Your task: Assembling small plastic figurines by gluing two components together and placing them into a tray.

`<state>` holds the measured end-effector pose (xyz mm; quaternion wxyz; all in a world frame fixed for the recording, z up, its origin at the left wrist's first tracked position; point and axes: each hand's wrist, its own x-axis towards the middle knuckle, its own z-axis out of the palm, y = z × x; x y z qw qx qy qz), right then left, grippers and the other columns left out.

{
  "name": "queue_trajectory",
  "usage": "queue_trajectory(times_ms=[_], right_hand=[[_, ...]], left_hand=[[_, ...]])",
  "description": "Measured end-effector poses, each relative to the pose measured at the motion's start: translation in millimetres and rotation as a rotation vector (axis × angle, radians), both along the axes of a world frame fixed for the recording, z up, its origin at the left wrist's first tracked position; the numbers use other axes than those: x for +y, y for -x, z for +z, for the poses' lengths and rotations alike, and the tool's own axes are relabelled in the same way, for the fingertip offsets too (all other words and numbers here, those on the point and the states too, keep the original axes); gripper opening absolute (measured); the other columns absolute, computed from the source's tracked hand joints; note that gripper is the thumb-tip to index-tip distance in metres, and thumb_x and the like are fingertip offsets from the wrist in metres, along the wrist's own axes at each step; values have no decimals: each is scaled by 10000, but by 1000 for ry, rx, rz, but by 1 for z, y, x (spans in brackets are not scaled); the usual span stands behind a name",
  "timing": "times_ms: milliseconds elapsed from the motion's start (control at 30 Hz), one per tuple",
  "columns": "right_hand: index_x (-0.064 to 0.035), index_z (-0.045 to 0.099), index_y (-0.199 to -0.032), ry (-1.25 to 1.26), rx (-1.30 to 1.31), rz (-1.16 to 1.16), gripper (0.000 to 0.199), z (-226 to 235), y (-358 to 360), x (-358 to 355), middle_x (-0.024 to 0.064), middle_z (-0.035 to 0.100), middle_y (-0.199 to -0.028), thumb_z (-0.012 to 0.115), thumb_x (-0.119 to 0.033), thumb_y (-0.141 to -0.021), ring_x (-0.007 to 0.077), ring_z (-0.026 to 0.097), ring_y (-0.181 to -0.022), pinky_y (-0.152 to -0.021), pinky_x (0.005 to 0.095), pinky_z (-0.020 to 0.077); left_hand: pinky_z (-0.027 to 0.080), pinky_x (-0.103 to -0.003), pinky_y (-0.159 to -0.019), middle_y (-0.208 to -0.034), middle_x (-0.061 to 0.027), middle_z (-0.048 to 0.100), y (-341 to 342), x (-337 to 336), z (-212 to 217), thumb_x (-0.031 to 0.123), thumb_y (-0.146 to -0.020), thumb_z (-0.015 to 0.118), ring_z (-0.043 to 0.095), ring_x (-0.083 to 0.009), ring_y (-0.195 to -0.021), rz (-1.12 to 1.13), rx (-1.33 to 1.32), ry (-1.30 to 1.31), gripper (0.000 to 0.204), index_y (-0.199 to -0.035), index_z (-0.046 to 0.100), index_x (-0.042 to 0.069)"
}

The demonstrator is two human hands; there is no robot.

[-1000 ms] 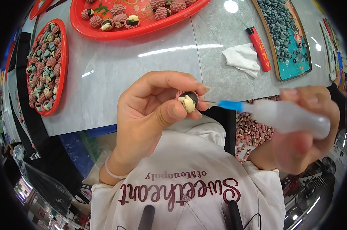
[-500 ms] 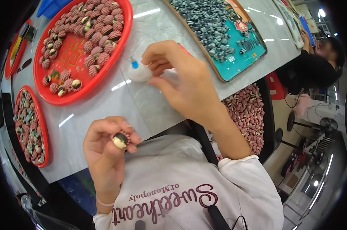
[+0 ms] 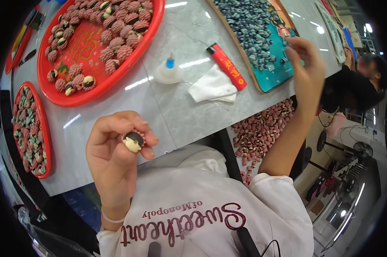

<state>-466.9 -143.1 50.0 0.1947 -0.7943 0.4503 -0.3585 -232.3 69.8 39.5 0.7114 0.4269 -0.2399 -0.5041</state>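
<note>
Hands apart, left (image 3: 116, 154) pinching shell piece (image 3: 134, 141), right (image 3: 306, 68) over teal tray (image 3: 274, 79)

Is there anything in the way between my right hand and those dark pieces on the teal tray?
Nothing visible. The right hand hovers right over the teal tray, fingertips above the dark pieces. The red lighter and white cloth lie off to the tray's left.

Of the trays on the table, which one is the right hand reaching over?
The right hand is over the teal tray of dark blue-grey pieces at the far right. The two red trays hold pinkish pieces and sit to the left.
</note>
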Motion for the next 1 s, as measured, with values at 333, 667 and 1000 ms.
queue_trajectory(times_ms=[333,667,1000], right_hand=[[-52,387,-758,-836,-878,719,278,15,-68,95,133,438,-861,650,-142,-748,68,484,-524,-435,111,403],[12,487,-845,-1050,-805,673,203,11,-93,130,182,499,-843,632,-72,-730,100,509,-521,-435,170,433],[27,509,-888,-441,-465,811,242,13,-97,132,169,539,-845,636,22,-682,185,564,-714,-612,226,480]], left_hand=[[419,-162,-559,-930,-78,465,6,0,5,342,-754,630,509,-135,-736,-104,75,-60,422,-974,433,40],[457,-174,-575,-944,-88,490,3,15,5,366,-722,654,556,-137,-740,-117,108,-34,452,-954,443,41],[398,-163,-510,-831,-51,512,4,22,5,402,-703,661,511,-83,-644,-78,18,-75,468,-913,477,26]])
